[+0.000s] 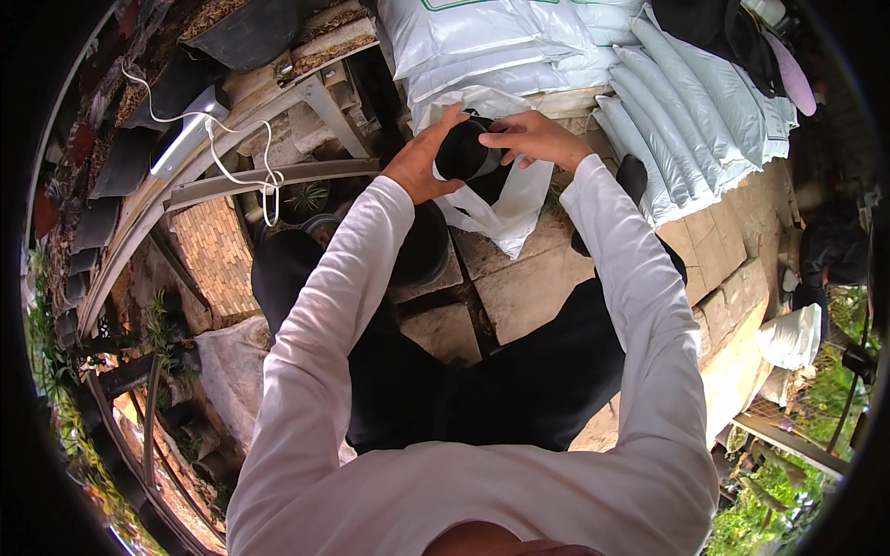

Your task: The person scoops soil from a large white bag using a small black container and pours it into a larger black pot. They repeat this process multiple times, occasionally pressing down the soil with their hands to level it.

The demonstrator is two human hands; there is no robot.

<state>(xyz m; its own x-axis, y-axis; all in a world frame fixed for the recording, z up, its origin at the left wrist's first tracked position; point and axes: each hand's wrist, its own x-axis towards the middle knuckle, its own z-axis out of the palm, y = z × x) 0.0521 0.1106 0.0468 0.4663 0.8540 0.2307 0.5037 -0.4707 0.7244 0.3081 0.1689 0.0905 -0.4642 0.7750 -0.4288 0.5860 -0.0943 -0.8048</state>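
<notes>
A black plastic plant pot (461,153) is between my two hands, at the mouth of a white plastic bag (505,222) on the paving. My left hand (425,159) curves around the pot's left side, fingers at the far edge and thumb at the near side. From the right, my right hand (540,139) reaches over the rim with bent fingers against the pot. More black material shows inside the bag, but I cannot make out whether it is other pots. A larger black pot (422,246) stands near my left knee, partly behind my left forearm.
White filled sacks (501,46) are piled beyond the bag, and more sacks (681,120) lean at the right. A metal frame (269,183) stands at the left with a white cord (219,153) hanging over it. Stone paving (524,296) lies between my legs.
</notes>
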